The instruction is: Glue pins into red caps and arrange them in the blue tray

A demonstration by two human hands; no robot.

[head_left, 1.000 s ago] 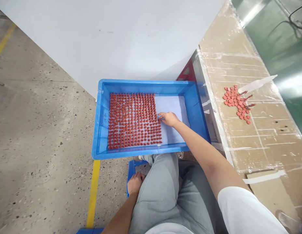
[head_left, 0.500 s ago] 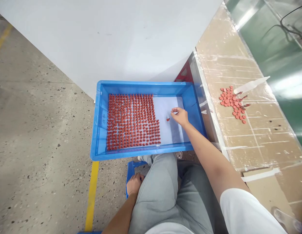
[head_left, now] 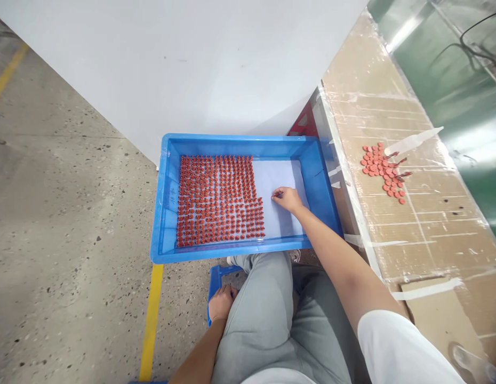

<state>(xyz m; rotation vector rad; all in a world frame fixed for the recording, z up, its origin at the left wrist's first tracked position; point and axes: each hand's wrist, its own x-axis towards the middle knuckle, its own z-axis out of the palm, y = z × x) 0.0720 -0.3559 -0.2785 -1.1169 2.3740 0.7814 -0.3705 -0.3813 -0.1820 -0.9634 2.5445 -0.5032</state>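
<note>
Inside a blue bin [head_left: 216, 256], small red parts [head_left: 216, 200] stand upright in close rows on a white sheet [head_left: 278, 224]. They cover the left and middle of the sheet. My right hand [head_left: 287, 199] is over the bare right part of the sheet, its thumb and fingers pinched together at the spot of a loose red part, which is now hidden by the fingertips. Down by my left thigh, my left hand [head_left: 221, 302] rests on a blue stool [head_left: 214, 280], fingers curled; what it holds, if anything, is hidden.
On the cardboard-covered table [head_left: 408, 229] at the right lie red discs [head_left: 374, 162], a few dark red pieces [head_left: 404, 175] and a white strip [head_left: 414, 141]. A white panel [head_left: 192, 64] rises behind the bin. Yellow tape [head_left: 152, 320] marks the floor.
My right hand has moved slightly left and down, and its fingers have closed where the loose red part lay. My left hand has stayed in place. The view has shifted slightly.
</note>
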